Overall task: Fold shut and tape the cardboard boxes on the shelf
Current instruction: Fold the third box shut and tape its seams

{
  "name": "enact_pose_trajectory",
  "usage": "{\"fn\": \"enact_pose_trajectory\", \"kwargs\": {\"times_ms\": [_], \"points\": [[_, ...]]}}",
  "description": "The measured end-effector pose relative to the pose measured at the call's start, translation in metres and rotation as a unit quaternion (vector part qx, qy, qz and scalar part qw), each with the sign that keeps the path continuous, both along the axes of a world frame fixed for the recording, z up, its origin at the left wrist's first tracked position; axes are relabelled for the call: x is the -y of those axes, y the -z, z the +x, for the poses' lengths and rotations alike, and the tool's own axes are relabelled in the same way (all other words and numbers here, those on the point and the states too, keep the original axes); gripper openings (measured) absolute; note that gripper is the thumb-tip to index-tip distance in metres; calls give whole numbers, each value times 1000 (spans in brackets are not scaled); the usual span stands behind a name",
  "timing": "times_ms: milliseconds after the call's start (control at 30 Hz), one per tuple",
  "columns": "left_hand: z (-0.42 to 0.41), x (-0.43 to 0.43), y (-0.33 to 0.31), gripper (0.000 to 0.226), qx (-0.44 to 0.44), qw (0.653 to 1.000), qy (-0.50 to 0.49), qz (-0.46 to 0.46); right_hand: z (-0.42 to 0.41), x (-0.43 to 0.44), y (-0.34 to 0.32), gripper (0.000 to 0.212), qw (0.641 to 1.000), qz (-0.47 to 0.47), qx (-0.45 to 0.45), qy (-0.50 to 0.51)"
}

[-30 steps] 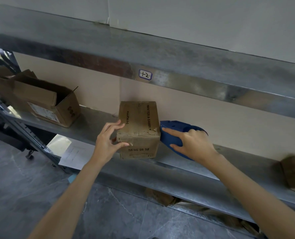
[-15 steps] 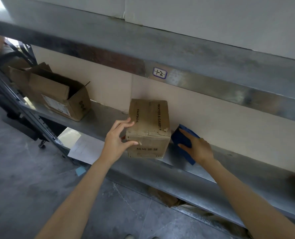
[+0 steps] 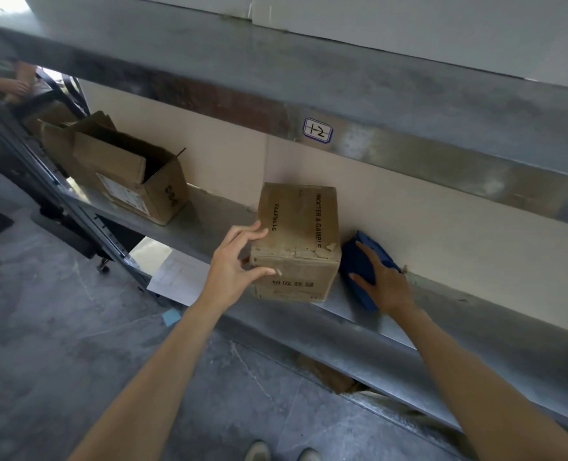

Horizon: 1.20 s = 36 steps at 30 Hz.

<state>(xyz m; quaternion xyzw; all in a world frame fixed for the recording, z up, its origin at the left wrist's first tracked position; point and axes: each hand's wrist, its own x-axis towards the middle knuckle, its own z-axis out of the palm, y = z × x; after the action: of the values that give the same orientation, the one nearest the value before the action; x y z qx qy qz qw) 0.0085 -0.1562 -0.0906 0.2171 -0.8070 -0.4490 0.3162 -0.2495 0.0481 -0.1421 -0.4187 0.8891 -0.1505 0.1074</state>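
Small closed box [image 3: 297,241] is at centre frame, on the lower shelf [image 3: 209,232], back against the beige wall panel. Top flaps are folded flat. The front top edge is scuffed, with torn paper patches. Printed text runs along the top; "PROCTER & GAMBLE" is partly readable.

Left hand [image 3: 234,267] grasps the box at its left front corner, with the thumb across the front face and the fingers curved onto the left top edge.

Right hand [image 3: 384,282] is right of the box, draped over a blue tape dispenser [image 3: 362,257]. Index finger lies along the top, thumb on the near side, so it's holding it. The dispenser rests on the shelf, tilted, just beside the box's right face. Can't tell if they touch.

Open box [image 3: 123,181] is in the upper left of the frame on the same shelf, well apart from the closed one. Its flaps are up, there's a white label on the front and a black scribble on the right side.

Upper shelf beam [image 3: 409,154] crosses the frame diagonally, with a handwritten tag [image 3: 318,130] reading "1-2" above the closed box.

Below and left of the shelf edge are a white sheet of paper [image 3: 179,277] and a small blue note [image 3: 171,317] on the grey floor. A scrap of cardboard [image 3: 329,374] shows under the shelf at lower centre. Shoe tips [image 3: 282,452] are at the bottom edge. Another person's arm [image 3: 16,86] is at the far upper left, blurred.
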Motion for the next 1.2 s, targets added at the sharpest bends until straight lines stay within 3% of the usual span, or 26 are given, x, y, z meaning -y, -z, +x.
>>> {"fn": "enact_pose_trajectory", "kwargs": {"times_ms": [433, 667, 833, 1000, 1200], "points": [[0, -3, -7, 68, 27, 1000, -8, 1, -5, -7, -18, 89, 987, -4, 156, -29], [1, -5, -13, 73, 36, 999, -10, 8, -4, -22, -54, 83, 995, -69, 68, -10], [5, -4, -19, 77, 44, 999, 10, 25, 16, -5, -93, 66, 986, -124, 44, -105], [5, -5, -23, 76, 50, 998, 8, 27, 48, 16, -110, 75, 964, -159, 55, -204], [2, -10, -20, 64, 11, 999, -16, 37, 68, 29, -97, 67, 962, -233, 40, -138]]}}
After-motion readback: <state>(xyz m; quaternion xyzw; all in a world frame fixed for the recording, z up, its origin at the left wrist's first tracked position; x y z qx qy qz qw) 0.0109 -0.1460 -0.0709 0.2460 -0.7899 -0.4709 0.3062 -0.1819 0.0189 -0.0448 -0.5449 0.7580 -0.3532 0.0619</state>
